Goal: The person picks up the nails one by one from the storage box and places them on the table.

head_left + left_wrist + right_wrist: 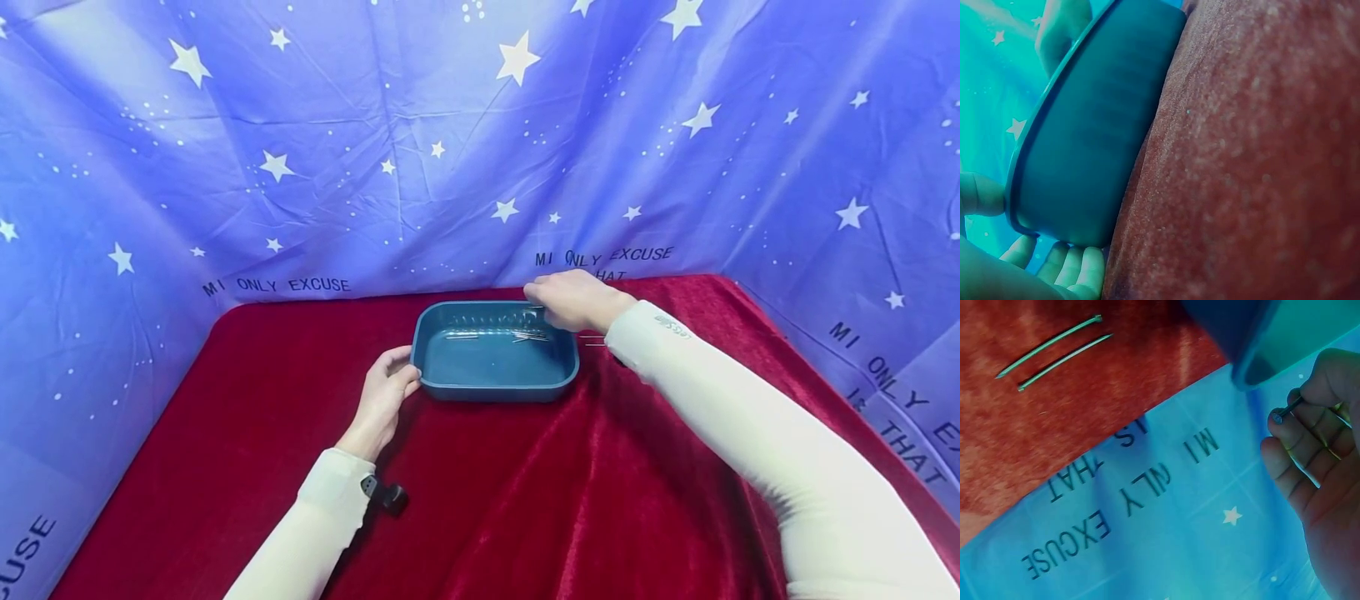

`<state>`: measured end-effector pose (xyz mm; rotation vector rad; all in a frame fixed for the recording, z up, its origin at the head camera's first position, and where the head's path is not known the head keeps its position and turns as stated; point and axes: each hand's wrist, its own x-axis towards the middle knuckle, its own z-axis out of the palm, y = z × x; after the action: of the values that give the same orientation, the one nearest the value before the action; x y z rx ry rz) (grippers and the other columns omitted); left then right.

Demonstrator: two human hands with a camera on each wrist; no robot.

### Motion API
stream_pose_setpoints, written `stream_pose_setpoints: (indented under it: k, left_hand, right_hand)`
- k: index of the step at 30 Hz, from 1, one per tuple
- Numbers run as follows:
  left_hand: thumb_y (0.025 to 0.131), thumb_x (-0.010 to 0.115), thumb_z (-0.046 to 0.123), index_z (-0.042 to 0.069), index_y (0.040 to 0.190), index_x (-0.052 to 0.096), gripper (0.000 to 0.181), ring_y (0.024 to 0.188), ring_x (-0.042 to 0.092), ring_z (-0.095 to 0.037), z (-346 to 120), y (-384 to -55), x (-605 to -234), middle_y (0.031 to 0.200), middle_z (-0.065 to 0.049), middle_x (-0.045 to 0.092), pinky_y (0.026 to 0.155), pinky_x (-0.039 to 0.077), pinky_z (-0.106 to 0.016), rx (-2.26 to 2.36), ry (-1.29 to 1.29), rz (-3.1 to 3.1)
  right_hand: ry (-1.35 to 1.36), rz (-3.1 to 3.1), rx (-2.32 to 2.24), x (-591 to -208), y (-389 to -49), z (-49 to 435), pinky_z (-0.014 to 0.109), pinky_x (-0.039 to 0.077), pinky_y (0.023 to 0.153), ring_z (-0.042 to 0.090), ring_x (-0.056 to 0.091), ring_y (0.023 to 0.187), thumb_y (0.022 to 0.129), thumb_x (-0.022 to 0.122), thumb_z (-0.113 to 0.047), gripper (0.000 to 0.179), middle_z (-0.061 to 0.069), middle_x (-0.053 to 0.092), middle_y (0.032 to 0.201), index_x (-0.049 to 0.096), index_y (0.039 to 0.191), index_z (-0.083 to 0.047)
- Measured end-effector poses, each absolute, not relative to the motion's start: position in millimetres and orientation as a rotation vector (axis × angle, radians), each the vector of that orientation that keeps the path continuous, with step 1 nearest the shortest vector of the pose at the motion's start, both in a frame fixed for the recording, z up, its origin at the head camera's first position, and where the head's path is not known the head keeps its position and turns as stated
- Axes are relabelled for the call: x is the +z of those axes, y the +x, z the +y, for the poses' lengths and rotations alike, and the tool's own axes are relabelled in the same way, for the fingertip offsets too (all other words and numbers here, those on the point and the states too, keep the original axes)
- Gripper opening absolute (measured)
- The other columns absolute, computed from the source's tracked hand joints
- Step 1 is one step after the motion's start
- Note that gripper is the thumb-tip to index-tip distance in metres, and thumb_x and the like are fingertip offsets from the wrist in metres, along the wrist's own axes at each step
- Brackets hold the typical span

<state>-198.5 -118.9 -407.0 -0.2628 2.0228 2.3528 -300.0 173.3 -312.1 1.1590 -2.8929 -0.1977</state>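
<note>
A blue rectangular plastic bin (495, 392) stands on the red cloth with several thin metal nails (530, 337) inside, most toward its back right. My left hand (387, 387) grips the bin's left end; in the left wrist view the thumb is at the rim and the other fingers lie against the outer wall. Over the bin's back right corner, my right hand (572, 300) pinches a nail (1287, 410) between thumb and fingers, its head showing at the fingertips. Two more nails (1049, 347) lie side by side on the cloth, right of the bin.
Red velvet cloth (315, 467) covers the table and has folds in front of the bin. A blue star-printed curtain (420, 192) with lettering hangs close behind the bin and along both sides. A small black device (386, 493) is strapped at the left wrist.
</note>
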Motion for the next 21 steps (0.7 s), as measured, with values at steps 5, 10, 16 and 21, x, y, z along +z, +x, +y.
stream_pose_setpoints:
  k: [5,10,16,21]
  left_hand:
    - [0.083,0.051,-0.005,-0.002,0.129,0.049,0.047,0.108,0.056,-0.031,-118,-198,-408,0.124,-0.021,0.055,0.095,0.048,-0.037,2.367,-0.26,2.012]
    - [0.083,0.051,-0.005,-0.002,0.13,0.048,0.047,0.108,0.056,-0.031,-118,-199,-408,0.124,-0.021,0.055,0.095,0.048,-0.037,2.366,-0.257,2.009]
    - [0.082,0.051,-0.005,-0.002,0.13,0.048,0.047,0.109,0.056,-0.03,-118,-198,-408,0.125,-0.02,0.055,0.095,0.048,-0.036,2.36,-0.258,2.011]
    - [0.083,0.051,-0.005,-0.002,0.13,0.048,0.048,0.109,0.055,-0.031,-118,-198,-408,0.124,-0.021,0.054,0.093,0.049,-0.034,2.365,-0.251,2.01]
  right_hand:
    - [1.127,-2.888,-0.189,-315,-296,187,0.04,0.05,0.067,0.02,0.055,0.072,0.076,0.061,-0.005,0.015,-0.002,0.052,0.079,0.056,0.088,-0.012]
    - [1.111,-2.88,-0.162,-322,-293,202,0.041,0.048,0.062,0.02,0.054,0.068,0.074,0.061,-0.004,0.016,-0.003,0.049,0.074,0.051,0.08,-0.015]
    - [1.088,-2.864,-0.126,-331,-293,217,0.04,0.046,0.059,0.019,0.051,0.064,0.071,0.06,-0.002,0.021,-0.003,0.047,0.07,0.046,0.073,-0.018]
    - [1.055,-2.887,-0.117,-337,-293,227,0.039,0.046,0.062,0.018,0.052,0.066,0.072,0.063,-0.003,0.02,-0.004,0.049,0.071,0.05,0.074,-0.018]
